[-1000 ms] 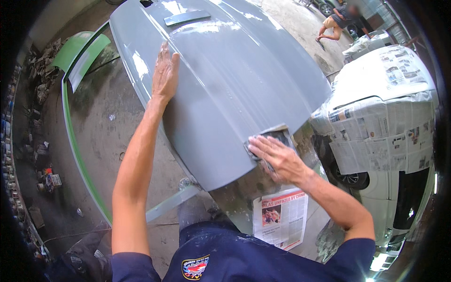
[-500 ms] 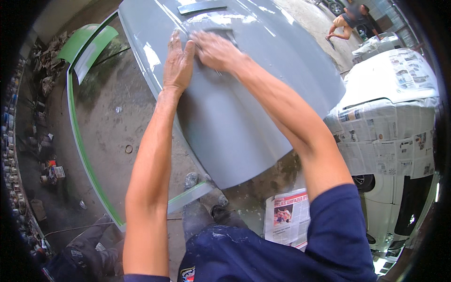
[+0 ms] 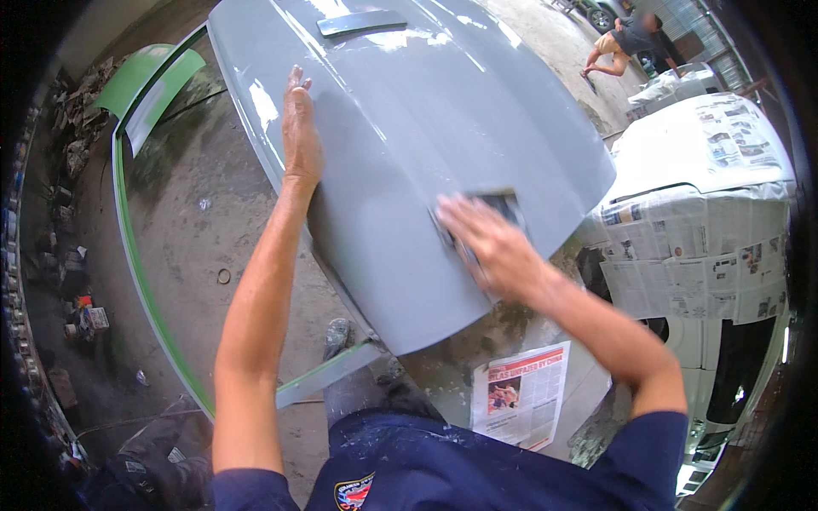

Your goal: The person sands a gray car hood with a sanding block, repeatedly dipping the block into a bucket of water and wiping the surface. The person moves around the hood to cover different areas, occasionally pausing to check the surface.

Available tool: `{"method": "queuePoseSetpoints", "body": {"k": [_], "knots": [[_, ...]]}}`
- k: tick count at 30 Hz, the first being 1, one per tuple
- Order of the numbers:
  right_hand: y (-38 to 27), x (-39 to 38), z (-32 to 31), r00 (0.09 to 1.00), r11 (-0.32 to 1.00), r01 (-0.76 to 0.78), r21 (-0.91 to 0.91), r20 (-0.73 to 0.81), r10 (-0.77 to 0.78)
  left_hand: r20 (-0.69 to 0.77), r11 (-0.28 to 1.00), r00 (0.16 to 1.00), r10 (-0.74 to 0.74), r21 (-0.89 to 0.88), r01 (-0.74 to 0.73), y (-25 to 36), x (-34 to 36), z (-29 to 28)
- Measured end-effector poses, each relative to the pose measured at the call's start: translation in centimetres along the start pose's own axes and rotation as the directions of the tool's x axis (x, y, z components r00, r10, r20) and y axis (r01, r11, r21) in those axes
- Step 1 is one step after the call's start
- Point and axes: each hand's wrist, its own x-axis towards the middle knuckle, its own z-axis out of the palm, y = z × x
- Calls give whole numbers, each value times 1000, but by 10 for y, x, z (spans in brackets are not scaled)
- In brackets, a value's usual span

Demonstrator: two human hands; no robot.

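Note:
A grey car hood (image 3: 383, 281) lies in front of me, shiny and streaked with wet-looking reflections. My right hand (image 3: 490, 243), blurred by motion, presses a dark square sheet of sandpaper (image 3: 509, 207) against the hood's near right part. The palm and fingers cover much of the sheet. Along the hood's left edge rests my left hand (image 3: 302, 140), fingers stretched out and pointing away from me, holding nothing. At the hood's far end is a dark grey, flat rectangular piece (image 3: 362, 23); I cannot tell whether it is loose.
A curved green-and-grey frame (image 3: 141, 281) bends around the left side. Newspaper-masked bodywork (image 3: 656, 230) stands at the right. Below the hood is a newspaper sheet (image 3: 520, 396). Shelves of cans (image 3: 13, 255) line the far left. Another person (image 3: 626, 43) is at the upper right.
My right hand has slid the sandpaper from beside my left hand toward me and to the right. My left hand has shifted slightly left and stays at the hood's edge.

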Motion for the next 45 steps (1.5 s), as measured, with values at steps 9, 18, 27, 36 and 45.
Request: {"method": "queuePoseSetpoints", "body": {"k": [9,18,27,36,45], "knots": [[72,305,33,995,982,-28,-188,-101,9,-39,998,999,20,69,-17,-13,-1,0],[-9,-57,10,999,996,6,91,-48,-1,-22,992,999,30,126,-27,-22,6,3],[-1,-86,-23,983,998,38,51,176,-46,50,1000,999,15,-25,-14,-2,-1,-1],[101,214,17,983,997,-26,-71,-183,13,15,999,999,44,-25,-44,-13,-5,1],[47,95,31,991,997,-59,-47,-120,53,20,965,999,29,261,-33,-4,0,4]]}}
